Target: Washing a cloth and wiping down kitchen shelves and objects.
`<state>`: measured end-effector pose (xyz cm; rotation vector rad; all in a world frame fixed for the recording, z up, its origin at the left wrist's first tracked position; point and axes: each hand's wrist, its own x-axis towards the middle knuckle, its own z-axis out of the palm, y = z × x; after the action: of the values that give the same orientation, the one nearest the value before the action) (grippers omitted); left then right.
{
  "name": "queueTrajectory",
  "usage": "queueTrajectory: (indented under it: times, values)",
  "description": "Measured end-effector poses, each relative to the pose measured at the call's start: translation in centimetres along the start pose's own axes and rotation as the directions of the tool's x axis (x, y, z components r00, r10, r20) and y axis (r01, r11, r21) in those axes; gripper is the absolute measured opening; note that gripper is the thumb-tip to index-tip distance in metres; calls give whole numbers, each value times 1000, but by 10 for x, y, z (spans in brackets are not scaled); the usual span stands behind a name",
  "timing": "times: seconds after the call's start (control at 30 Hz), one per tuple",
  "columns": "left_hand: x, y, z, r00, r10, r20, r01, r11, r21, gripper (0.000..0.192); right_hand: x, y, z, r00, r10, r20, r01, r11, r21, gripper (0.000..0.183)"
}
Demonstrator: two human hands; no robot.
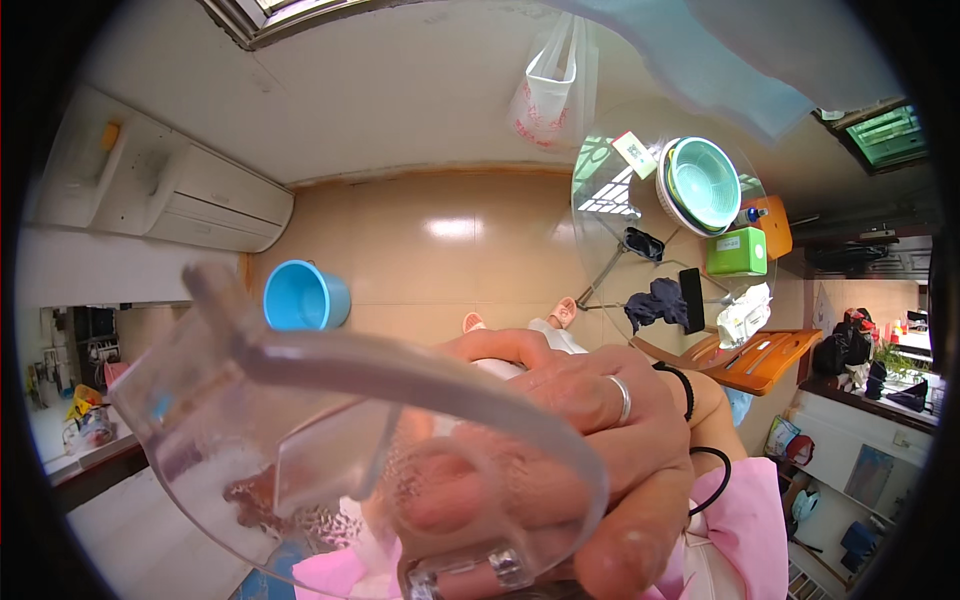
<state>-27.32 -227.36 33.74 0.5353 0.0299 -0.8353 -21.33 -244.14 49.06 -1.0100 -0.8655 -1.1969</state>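
Observation:
A large clear plastic piece [420, 367] with a thick curved rim and a hinge-like fitting at its lower edge fills the near foreground. Its exact kind is unclear. My right hand [637, 442], with a silver ring and black bands at the wrist, has its bent fingers around the right side of this piece. More fingers show blurred and distorted through the plastic; whether they belong to my left hand cannot be told. Pink cloth [742, 517] lies below and beside the hands. Slippered feet [562, 311] show on the floor beyond.
Ahead to the right, a round glass table [600, 225] holds stacked basins [703, 184], a green box [736, 253], a black phone [691, 300] and dark cloth [658, 304]. A blue bucket [304, 296] stands left. An orange wooden chair [772, 360] is at the right.

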Motion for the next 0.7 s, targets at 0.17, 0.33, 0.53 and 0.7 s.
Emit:
queueTrajectory:
  times: [0.17,0.33,0.53,0.7]
  values:
    - [3,0,-4,1000,-26,2,26,999,25,99,14,11,-5,973,-232,-9,231,971,-59,22]
    - [7,3,-7,998,-64,5,63,996,57,100,-6,-11,0,988,99,-119,-109,990,-86,25]
    - [5,5,-11,996,-88,-9,88,992,93,100,-6,-14,-9,892,452,11,-436,854,285,76]
    - [15,1,-12,992,-125,12,123,986,111,101,0,-18,-30,734,649,200,-648,581,494,119]
